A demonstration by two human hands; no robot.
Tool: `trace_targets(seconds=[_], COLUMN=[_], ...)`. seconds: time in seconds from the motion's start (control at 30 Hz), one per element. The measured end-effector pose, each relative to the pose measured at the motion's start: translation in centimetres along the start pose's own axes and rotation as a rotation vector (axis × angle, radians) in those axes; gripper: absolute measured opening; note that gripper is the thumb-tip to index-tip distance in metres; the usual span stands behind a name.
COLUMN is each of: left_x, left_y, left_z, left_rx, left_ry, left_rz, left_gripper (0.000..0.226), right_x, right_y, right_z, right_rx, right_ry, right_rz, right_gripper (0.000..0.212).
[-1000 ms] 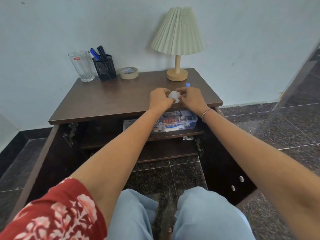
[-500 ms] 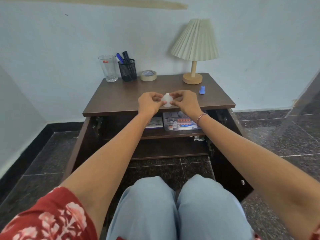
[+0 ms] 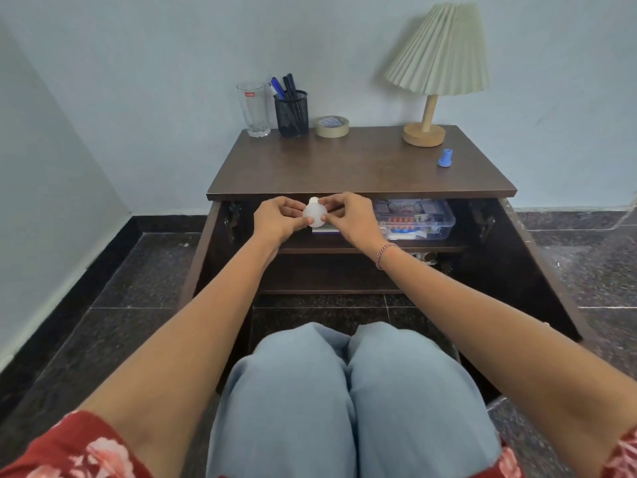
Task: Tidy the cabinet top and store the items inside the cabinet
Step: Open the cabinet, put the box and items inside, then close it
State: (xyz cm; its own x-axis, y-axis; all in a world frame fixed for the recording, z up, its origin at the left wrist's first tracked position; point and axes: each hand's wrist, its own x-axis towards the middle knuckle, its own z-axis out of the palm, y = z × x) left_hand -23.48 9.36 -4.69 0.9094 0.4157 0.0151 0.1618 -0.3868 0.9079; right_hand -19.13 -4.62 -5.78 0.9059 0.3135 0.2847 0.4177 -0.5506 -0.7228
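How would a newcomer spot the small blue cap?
Start at the brown cabinet top and find the pleated-shade lamp at its back right. Just front-right of the lamp's wooden base stands a small blue cap. It is the only bright blue piece there; the glass, pen holder and tape roll sit back left.

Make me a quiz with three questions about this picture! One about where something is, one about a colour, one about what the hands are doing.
1. Where is the clear box?
A. on the shelf inside the cabinet
B. on the floor
C. on the person's lap

2. What colour is the little cap near the lamp?
A. red
B. green
C. blue

3. What are the left hand and right hand doing?
A. resting on knees
B. pinching the white bottle
C. lifting the lamp

Answers: 1 A, it sits on the shelf. 2 C, the cap is blue. 3 B, both hands' fingers pinch it.
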Motion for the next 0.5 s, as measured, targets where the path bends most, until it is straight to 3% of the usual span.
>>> trace_targets(seconds=[0.2,0.5], left_x=[0.5,2.7], left_y=[-3.5,-8.0], left_z=[1.1,3.6], left_rx=[-0.059,-0.22], left_ry=[0.019,0.213], left_rz=[-0.093,-0.193], left_gripper=[0.033,0.031], right_x=[0.3,1.6], right_y=[1.7,3.5], right_z=[2.8,7.6], right_rx=[0.009,0.032], right_ry=[-0.038,-0.098], right_rz=[0.051,0.054], right_gripper=[0.033,0.038])
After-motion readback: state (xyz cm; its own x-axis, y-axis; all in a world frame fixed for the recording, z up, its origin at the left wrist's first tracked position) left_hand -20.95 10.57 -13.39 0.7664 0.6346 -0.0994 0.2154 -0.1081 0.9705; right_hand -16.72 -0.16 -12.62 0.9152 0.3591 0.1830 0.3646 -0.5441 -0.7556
